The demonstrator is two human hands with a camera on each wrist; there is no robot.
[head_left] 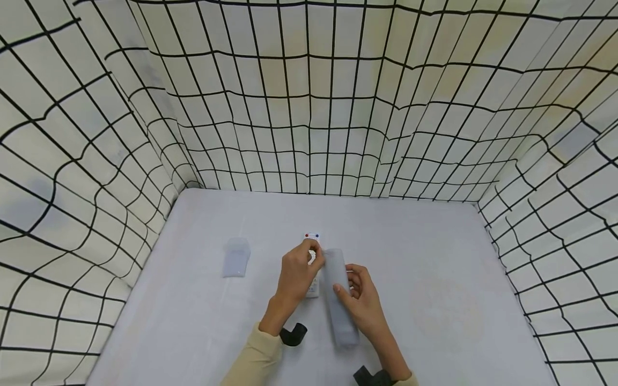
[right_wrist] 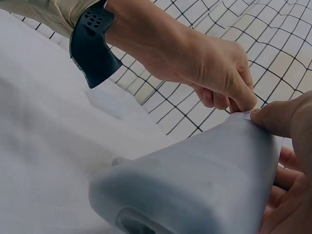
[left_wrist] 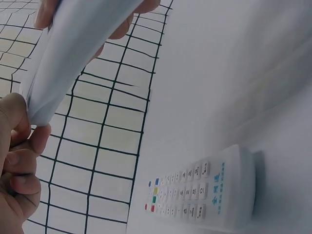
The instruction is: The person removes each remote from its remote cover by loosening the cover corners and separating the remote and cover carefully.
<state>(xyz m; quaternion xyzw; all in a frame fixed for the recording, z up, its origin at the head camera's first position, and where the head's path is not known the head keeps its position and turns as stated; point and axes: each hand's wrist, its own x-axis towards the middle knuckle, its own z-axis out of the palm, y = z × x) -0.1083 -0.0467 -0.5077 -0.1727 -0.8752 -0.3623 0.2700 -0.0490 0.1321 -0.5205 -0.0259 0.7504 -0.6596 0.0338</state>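
Note:
A long, smooth grey-white object (head_left: 340, 305) with a rounded end is held lengthwise between both hands, slanting in the head view. My left hand (head_left: 295, 272) pinches its far end between thumb and index finger, the other fingers curled. Along its right side, my right hand (head_left: 365, 303) grips it with the thumb on top and the fingers beyond the edge. In the right wrist view a dark recess (right_wrist: 139, 225) shows at the object's near end. A white remote control (left_wrist: 197, 195) with rows of buttons lies on the table, partly hidden beneath my left hand in the head view.
A small translucent pouch (head_left: 235, 261) lies on the white tabletop (head_left: 425, 257) to the left. Black grid netting (head_left: 309, 112) over pale sheets encloses the back and both sides. Black wrist mounts (head_left: 293, 335) sit at the sleeve cuffs.

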